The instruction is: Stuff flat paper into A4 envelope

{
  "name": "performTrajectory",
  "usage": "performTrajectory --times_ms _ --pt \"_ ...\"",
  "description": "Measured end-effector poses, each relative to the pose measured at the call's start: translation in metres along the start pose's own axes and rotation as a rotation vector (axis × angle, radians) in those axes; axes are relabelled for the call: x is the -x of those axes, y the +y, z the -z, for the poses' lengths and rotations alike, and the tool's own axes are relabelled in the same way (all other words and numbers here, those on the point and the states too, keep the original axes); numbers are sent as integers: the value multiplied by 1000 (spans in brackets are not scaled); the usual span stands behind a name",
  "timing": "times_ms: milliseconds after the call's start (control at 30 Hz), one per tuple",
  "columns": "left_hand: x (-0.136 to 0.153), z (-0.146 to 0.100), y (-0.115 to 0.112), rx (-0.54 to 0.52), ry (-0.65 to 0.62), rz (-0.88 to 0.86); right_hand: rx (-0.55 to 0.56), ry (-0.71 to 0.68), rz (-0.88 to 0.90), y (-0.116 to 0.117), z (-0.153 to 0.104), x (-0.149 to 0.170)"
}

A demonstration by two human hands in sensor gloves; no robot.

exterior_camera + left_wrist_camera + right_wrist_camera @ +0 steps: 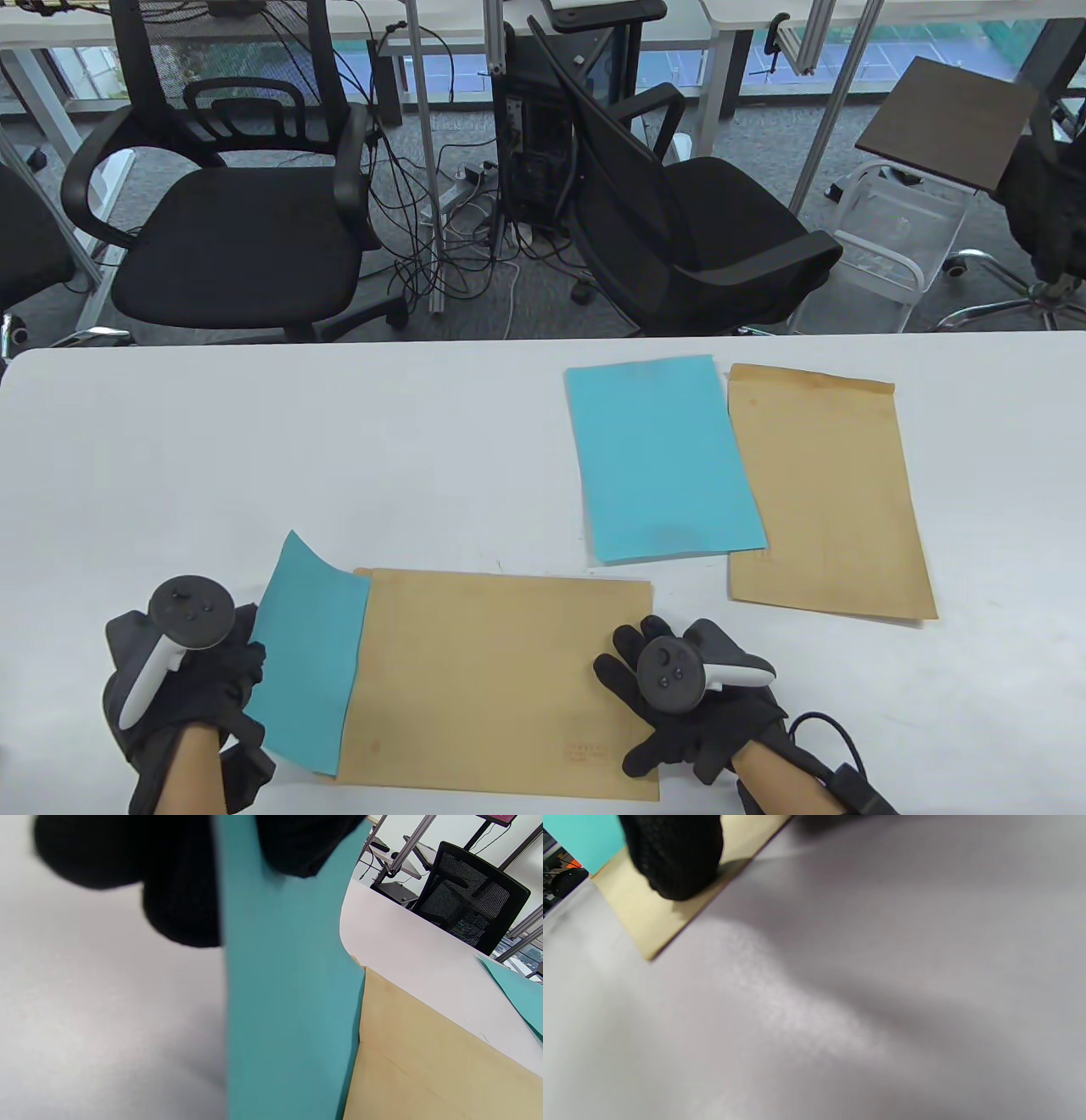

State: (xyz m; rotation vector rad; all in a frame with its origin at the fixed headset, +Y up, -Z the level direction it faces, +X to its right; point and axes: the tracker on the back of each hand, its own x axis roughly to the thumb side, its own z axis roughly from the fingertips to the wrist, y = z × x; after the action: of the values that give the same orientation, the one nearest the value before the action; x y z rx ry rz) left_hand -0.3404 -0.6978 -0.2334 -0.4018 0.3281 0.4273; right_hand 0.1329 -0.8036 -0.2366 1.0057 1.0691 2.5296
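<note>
Partly inserted: flat teal sheet of paper (310, 654) with its right portion hidden inside the open left mouth of the long brown kraft A4 envelope (501, 683), lying lengthwise near the front edge of the white table (254, 458). Roughly 1 strip of teal exposed at the left, its far corner curling up off the surface.

Left hand (182, 671) in a black sensor glove at the sheet's outer edge, fingers (178, 899) on one face of the paper and a thumb or another finger on the other in the left wrist view, so pinching the sheet. Likely held this way to keep the paper stiff and aimed while feeding it toward the envelope's closed end.

Right hand (683, 692) at the envelope's right end, fingers spread and fairly straight, 1 fingertip (674, 857) pressing down on the kraft corner in the right wrist view. No curl around anything; flat pressure only, probably as an anchor so the envelope does not slide away under the push from the left.

Judged stage: insertion well begun, not finished. Next move probably a steady push rightward, with the lifted corner kept from catching or creasing at the mouth.

Well apart, farther back on the right: a second flat teal sheet (662, 458) overlapping the left edge of a second brown envelope (827, 497), both untouched. Beyond the table, black mesh office chairs (229, 212).
</note>
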Motion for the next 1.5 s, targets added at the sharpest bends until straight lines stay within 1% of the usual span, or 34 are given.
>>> performTrajectory --times_ms 500,600,667,867,1100,1267,1500 --pt "2 14 -21 49 -20 11 0 0 0 0 0 0" --pt "0 17 -28 68 -21 46 0 0 0 0 0 0" --pt "-1 18 -32 59 -28 67 0 0 0 0 0 0" --pt "-5 23 -44 61 -42 73 0 0 0 0 0 0" --pt "-10 25 -51 68 -61 72 -2 -3 14 0 0 0" --pt "-13 27 -59 88 -57 102 -3 -3 15 0 0 0" --pt "-10 27 -63 104 -88 32 -3 -3 15 0 0 0"
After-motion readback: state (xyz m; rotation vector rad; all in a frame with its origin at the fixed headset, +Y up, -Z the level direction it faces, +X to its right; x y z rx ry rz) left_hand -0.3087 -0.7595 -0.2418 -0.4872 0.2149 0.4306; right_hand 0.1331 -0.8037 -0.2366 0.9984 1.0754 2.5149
